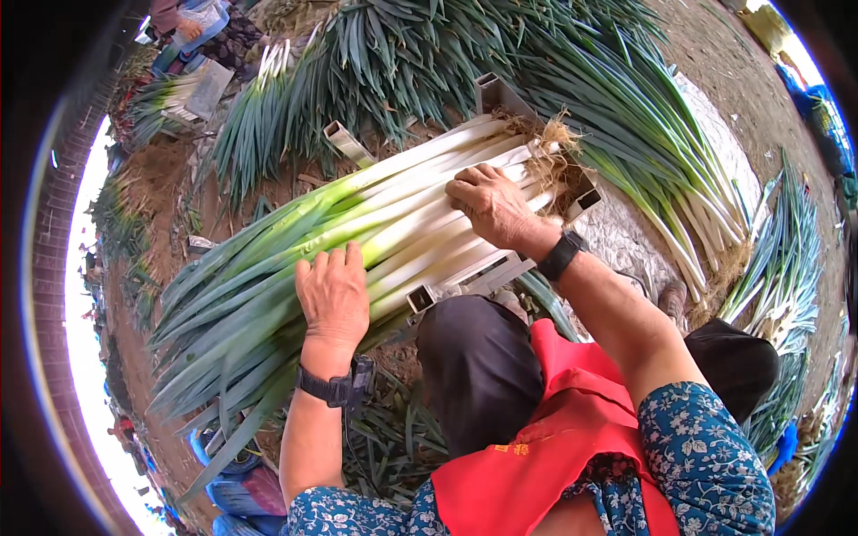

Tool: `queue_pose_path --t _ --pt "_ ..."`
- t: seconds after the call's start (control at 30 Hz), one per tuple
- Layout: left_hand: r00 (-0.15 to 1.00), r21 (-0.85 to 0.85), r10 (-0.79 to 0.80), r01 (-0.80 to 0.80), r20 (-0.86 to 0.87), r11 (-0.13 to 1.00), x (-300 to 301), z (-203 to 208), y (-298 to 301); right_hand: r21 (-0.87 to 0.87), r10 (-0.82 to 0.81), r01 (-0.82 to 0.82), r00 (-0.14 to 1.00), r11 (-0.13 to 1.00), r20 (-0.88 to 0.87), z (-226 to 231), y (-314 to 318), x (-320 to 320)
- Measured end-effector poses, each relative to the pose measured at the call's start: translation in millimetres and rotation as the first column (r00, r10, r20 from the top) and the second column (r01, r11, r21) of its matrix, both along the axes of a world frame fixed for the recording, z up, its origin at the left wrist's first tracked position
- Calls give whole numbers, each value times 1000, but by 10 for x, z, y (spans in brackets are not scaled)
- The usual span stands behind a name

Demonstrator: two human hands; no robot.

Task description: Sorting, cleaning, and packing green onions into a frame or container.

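A thick bundle of long green onions lies across a metal frame in front of me. Its white stems and stringy roots point to the upper right, and the green leaves fan out to the lower left. My left hand presses on the bundle where white turns to green, its fingers curled over the stalks. Closer to the roots, my right hand is closed on the white stems. The undersides of both hands' fingers are hidden.
A large heap of green onions lies at the far side, and another pile spreads at the right. More lie on the ground farther right. My dark-covered knee is close below the frame. Another person's hand shows at the top left.
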State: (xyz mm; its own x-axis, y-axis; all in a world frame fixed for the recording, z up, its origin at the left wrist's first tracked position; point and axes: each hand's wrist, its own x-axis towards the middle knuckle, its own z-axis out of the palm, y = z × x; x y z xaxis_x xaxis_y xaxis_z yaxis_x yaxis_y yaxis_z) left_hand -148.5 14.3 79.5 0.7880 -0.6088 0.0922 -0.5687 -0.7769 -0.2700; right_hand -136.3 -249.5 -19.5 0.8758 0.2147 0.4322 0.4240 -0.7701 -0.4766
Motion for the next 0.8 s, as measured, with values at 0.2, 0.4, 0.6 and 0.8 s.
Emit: queue_pose_path --t 0.2,0.4,0.6,0.8 --pt "993 -230 -86 65 -82 971 -202 -263 204 104 98 -94 995 990 -33 -181 -121 -296" --pt "980 -346 -90 24 -175 938 41 -277 87 68 -12 26 980 997 -199 -260 -200 -157" --pt "960 -464 -172 51 -221 885 72 -494 131 121 2 3 999 993 -42 -366 -209 -178" --pt "973 -408 -125 36 -195 912 61 -476 176 128 -35 35 999 991 1 -116 63 -35"
